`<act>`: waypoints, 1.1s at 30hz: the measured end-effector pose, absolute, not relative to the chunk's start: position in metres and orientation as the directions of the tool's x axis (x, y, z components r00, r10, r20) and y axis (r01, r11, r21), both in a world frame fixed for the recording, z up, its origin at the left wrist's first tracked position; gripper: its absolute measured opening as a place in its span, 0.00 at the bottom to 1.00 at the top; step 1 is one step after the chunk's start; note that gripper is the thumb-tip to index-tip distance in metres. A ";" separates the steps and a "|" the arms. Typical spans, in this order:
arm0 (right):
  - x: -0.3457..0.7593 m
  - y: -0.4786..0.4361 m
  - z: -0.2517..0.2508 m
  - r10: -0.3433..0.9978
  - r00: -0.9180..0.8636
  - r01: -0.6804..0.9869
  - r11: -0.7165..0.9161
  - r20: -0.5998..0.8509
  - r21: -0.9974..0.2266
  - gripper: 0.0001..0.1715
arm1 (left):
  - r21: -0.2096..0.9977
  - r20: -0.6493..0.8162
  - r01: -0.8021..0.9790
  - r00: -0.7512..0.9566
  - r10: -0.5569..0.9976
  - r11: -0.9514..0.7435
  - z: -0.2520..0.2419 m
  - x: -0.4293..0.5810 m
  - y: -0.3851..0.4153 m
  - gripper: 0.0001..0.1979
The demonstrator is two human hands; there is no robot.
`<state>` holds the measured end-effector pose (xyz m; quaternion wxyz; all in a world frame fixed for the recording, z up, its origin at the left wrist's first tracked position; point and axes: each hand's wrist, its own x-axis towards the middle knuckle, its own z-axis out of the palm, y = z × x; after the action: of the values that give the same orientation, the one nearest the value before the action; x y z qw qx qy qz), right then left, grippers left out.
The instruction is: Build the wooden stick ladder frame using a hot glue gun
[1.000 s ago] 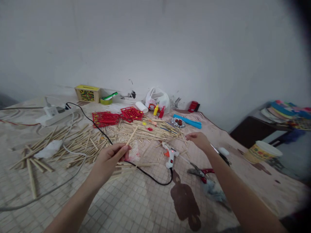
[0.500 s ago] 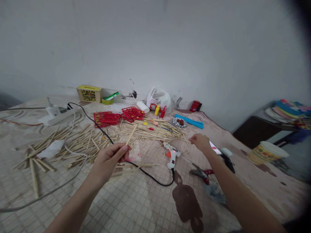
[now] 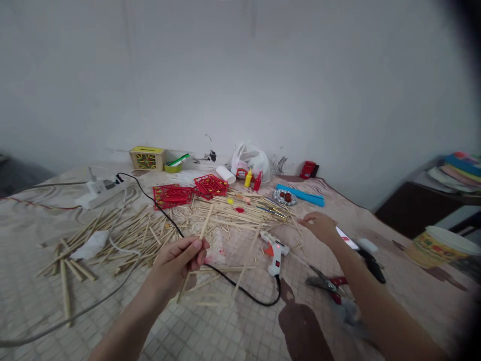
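Note:
My left hand (image 3: 184, 258) is closed, thumb against fingers, on a thin wooden stick (image 3: 208, 220) that points up and away. Below the hand, the stick seems to belong to a light frame of sticks (image 3: 246, 258), partly see-through from blur. My right hand (image 3: 317, 225) hovers with its fingers pinched, beside the right end of the stick pile (image 3: 240, 213); whatever lies between its fingertips is too small to make out. Between the hands lies a white glue gun (image 3: 276, 258) with an orange trigger and a lit red light.
Red-handled pliers (image 3: 330, 286) and a phone (image 3: 345, 237) lie by my right forearm. A paper cup (image 3: 439, 250) stands far right. Red trays (image 3: 173, 195), paint bottles (image 3: 248, 178) and a plastic bag (image 3: 250, 158) sit behind the sticks. The glue gun's black cord (image 3: 240, 290) runs under my left hand.
The view has shifted, so the scene sits lower and further right. My left hand still grips the stick, with more of the stick frame showing. My right hand stays near the pile's right end.

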<state>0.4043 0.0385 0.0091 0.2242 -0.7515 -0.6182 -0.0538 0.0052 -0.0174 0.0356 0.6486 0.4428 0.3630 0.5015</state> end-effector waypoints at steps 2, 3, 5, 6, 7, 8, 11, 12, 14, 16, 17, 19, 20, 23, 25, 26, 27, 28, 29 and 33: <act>0.394 0.036 0.015 0.914 0.174 0.944 -0.049 0.366 -0.326 0.21 | 0.938 -0.026 -0.330 0.243 0.970 0.108 0.035 0.006 -0.018 0.14; 0.387 0.035 0.019 0.916 0.141 0.934 0.002 0.375 -0.356 0.20 | 0.938 -0.023 -0.329 0.250 0.968 0.107 0.034 0.007 -0.018 0.14; 0.370 0.031 0.030 0.909 0.091 0.902 0.098 0.406 -0.421 0.17 | 0.942 -0.015 -0.320 0.264 0.964 0.102 0.034 0.008 -0.018 0.14; 0.360 0.028 0.036 0.903 0.069 0.856 0.165 0.423 -0.490 0.17 | 0.945 -0.010 -0.312 0.269 0.963 0.097 0.035 0.008 -0.018 0.14; 0.349 0.025 0.043 0.900 0.052 0.810 0.216 0.433 -0.546 0.16 | 0.949 -0.005 -0.302 0.273 0.962 0.091 0.035 0.008 -0.019 0.14; 0.339 0.022 0.051 0.901 0.036 0.766 0.252 0.431 -0.592 0.14 | 0.953 0.000 -0.289 0.282 0.960 0.085 0.035 0.008 -0.019 0.13; 0.306 0.010 0.079 0.907 -0.026 0.647 0.336 0.421 -0.685 0.14 | 0.972 0.025 -0.227 0.332 0.943 0.054 0.032 0.007 -0.019 0.13; 0.295 0.006 0.088 0.905 -0.068 0.624 0.367 0.420 -0.690 0.14 | 0.981 0.035 -0.191 0.353 0.935 0.036 0.031 0.007 -0.019 0.13; 0.277 -0.003 0.105 0.887 -0.180 0.595 0.442 0.425 -0.671 0.13 | 0.994 0.060 -0.108 0.401 0.914 -0.018 0.028 0.005 -0.018 0.13; 0.261 -0.011 0.117 0.871 -0.300 0.585 0.490 0.388 -0.647 0.12 | 0.997 0.082 -0.035 0.451 0.889 -0.074 0.025 0.004 -0.018 0.14; 0.255 -0.014 0.122 0.863 -0.350 0.574 0.506 0.365 -0.644 0.12 | 0.995 0.090 -0.011 0.477 0.874 -0.097 0.025 0.003 -0.018 0.15; 0.247 -0.016 0.127 0.845 -0.431 0.549 0.524 0.317 -0.651 0.12 | 0.992 0.099 0.019 0.517 0.850 -0.127 0.025 0.003 -0.018 0.17; 0.244 -0.017 0.128 0.838 -0.460 0.540 0.527 0.293 -0.657 0.12 | 0.990 0.099 0.031 0.530 0.842 -0.136 0.025 0.004 -0.018 0.17; 0.239 -0.015 0.126 0.825 -0.515 0.527 0.520 0.234 -0.672 0.11 | 0.988 0.090 0.056 0.554 0.828 -0.145 0.027 0.004 -0.019 0.17; 0.237 -0.015 0.125 0.827 -0.522 0.523 0.504 0.209 -0.687 0.10 | 0.987 0.086 0.065 0.563 0.822 -0.148 0.027 0.004 -0.020 0.17; 0.237 -0.015 0.125 0.829 -0.520 0.521 0.497 0.203 -0.694 0.10 | 0.986 0.085 0.068 0.567 0.819 -0.149 0.028 0.004 -0.020 0.16; 0.236 -0.016 0.125 0.832 -0.517 0.519 0.491 0.201 -0.700 0.09 | 0.986 0.083 0.071 0.569 0.818 -0.149 0.028 0.004 -0.020 0.16; 0.236 -0.017 0.125 0.836 -0.511 0.521 0.486 0.199 -0.701 0.09 | 0.987 0.078 0.073 0.569 0.818 -0.145 0.028 0.004 -0.020 0.16; 0.236 -0.018 0.126 0.839 -0.507 0.527 0.485 0.200 -0.698 0.09 | 0.988 0.072 0.073 0.570 0.818 -0.137 0.028 0.004 -0.021 0.16; 0.242 -0.019 0.126 0.861 -0.441 0.571 0.488 0.255 -0.660 0.10 | 0.994 0.047 0.055 0.571 0.820 -0.095 0.027 0.004 -0.021 0.15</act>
<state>0.2421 -0.0186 0.1262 0.2918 -0.4409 -0.8117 0.2481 0.0037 -0.0212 0.0266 0.5867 0.6643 0.3292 0.3258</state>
